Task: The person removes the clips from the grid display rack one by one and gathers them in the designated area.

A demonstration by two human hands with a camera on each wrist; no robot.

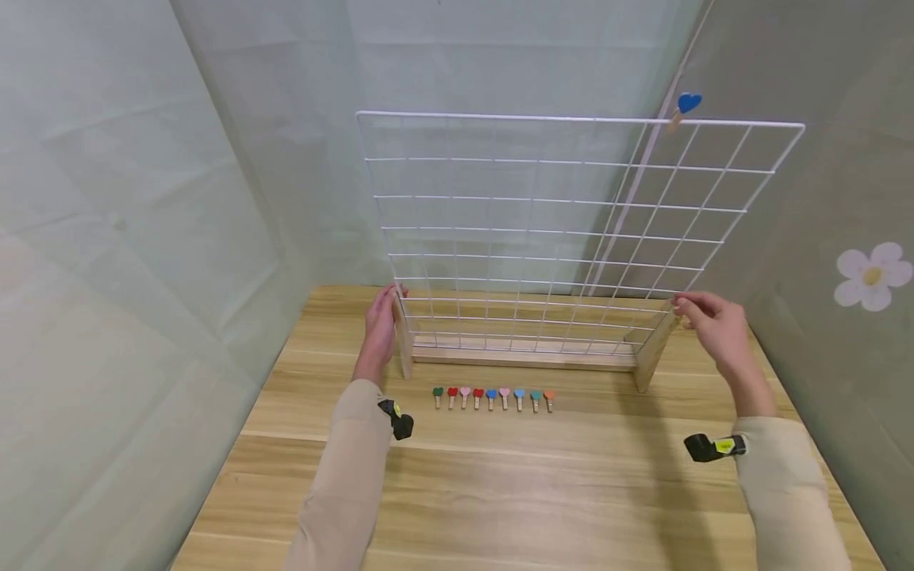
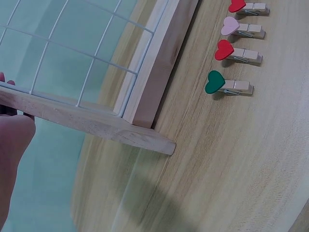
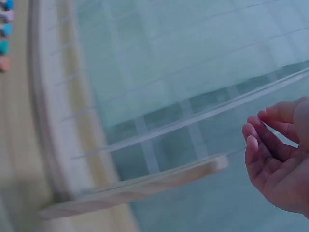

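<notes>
White wire grid panel (image 1: 564,230) stands upright in a wooden base (image 1: 524,358), centre of the head view, its long axis running left to right across the frame. Two wooden end feet jut toward me, one at each lower corner of the panel.

My left hand (image 1: 378,333) lies flat against the outer face of the left foot (image 1: 404,341), fingers straight and pointing up the frame; nothing is curled round the wood that I can see. In the left wrist view only the heel of that hand shows at the left edge, touching the foot's far end. My right hand (image 1: 717,325) sits at the top of the right foot (image 1: 653,353), right of centre. Its fingers are loosely bent; in the right wrist view, which is blurred, they sit just beside the foot with a gap showing, holding nothing.

So the stand lies between the two hands, each hand at its own end, left in contact, right near but apart.

Row of heart-topped clothespins (image 1: 493,397) lies on the wooden table (image 1: 500,492) just below the base in the frame, parallel to it. One blue heart pin (image 1: 684,107) is clipped at the panel's top edge, upper right.
</notes>
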